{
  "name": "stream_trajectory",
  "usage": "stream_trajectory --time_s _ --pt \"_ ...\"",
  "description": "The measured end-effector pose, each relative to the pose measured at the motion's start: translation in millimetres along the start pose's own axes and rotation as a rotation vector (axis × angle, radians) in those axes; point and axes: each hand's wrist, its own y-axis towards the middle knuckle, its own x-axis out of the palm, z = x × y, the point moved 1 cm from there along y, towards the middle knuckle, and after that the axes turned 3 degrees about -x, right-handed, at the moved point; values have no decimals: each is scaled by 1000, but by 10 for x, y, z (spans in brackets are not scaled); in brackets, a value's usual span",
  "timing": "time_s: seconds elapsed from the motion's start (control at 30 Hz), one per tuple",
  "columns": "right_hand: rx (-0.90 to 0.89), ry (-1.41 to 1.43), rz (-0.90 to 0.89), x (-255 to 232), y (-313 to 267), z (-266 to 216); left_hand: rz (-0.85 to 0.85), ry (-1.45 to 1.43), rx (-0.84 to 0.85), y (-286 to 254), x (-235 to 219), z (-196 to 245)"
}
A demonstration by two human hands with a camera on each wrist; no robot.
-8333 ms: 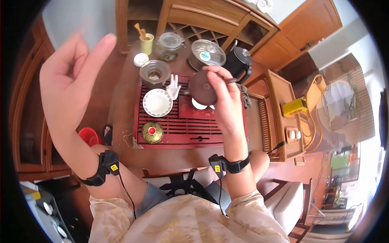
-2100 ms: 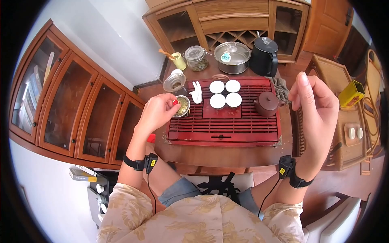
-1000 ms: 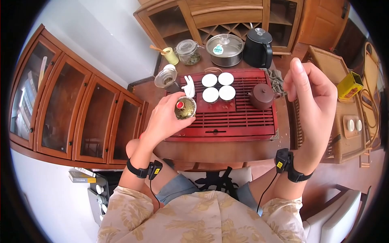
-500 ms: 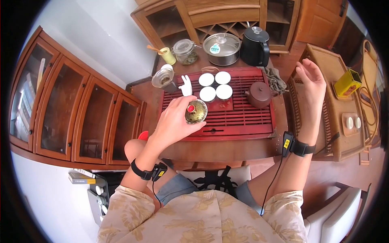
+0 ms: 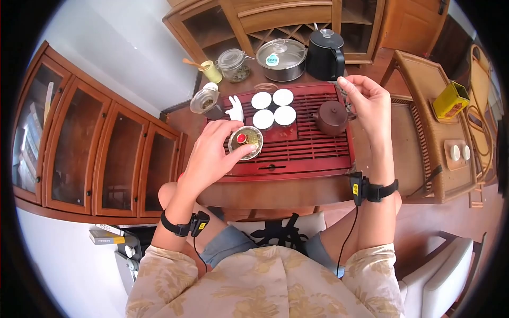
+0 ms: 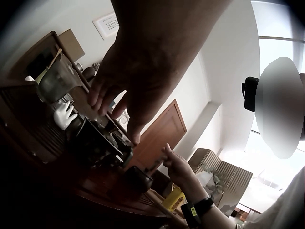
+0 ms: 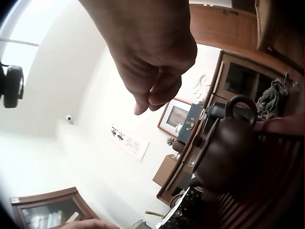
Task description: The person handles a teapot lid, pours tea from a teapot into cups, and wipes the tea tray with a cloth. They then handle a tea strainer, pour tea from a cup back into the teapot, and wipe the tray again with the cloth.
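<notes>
The left hand is open, its thumb and fingers spread over the lidded bowl; whether the fingertips bear on it I cannot tell. The bowl stands upright near the front left of the red tray, within that hand's easy span, and its red knob likely gives a cooler place to pinch. The right hand is raised near the brown teapot, fingers curled and thumb against them, holding nothing. The teapot sits on the tray's right side, handle toward that hand, which should suit a grasp from there. Between bowl and teapot, four white cups form a compact block, probably handy from either side. Under the tray, the counter gives everything a level base.
</notes>
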Motion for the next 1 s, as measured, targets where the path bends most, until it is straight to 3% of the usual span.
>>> stream_trajectory --time_s 0.1,0.2,0.73,1.0 --pt "92 -23 -11 14 30 21 -19 -13 -19 19 -29 21" --pt "-23 -31 3 50 55 95 -37 6 -21 31 -9 2" --pt "-30 -106 7 34 47 87 38 74 8 127 31 -118" --pt "-37 -129 0 34 39 67 -26 168 -10 77 -124 -78"
